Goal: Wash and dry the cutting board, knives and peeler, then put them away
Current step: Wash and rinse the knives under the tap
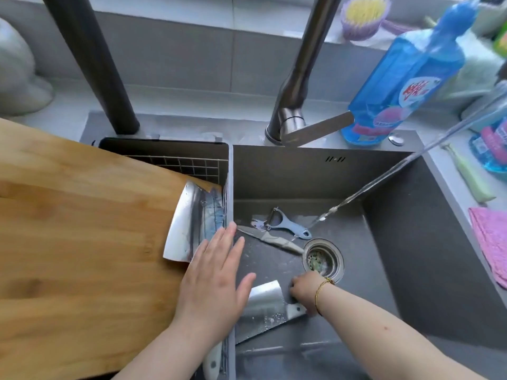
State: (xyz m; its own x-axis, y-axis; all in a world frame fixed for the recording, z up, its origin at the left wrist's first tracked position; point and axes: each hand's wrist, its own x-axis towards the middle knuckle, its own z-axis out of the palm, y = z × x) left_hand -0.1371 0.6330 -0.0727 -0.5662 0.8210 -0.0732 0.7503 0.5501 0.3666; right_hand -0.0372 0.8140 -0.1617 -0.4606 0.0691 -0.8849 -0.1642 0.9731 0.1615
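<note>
The washing is looking only partly under way. The person's right hand (303,293) is curling its grip round the handle end of the lower cleaver (260,305), which is lying wet and speckled on the floor of the sink (397,242). The small knife (270,238) and the peeler (288,224) are lying touching near the drain, just beside the water stream (384,179), apparently awaiting their turn. The cutting board (82,229) is lying over the drainer basket (178,163) and looking dry, with the upper cleaver (189,223) lying at its corner. The left hand (214,275) is hovering flat beside that blade, its grip wide and holding nothing. Drying and putting away are yet to come.
</note>
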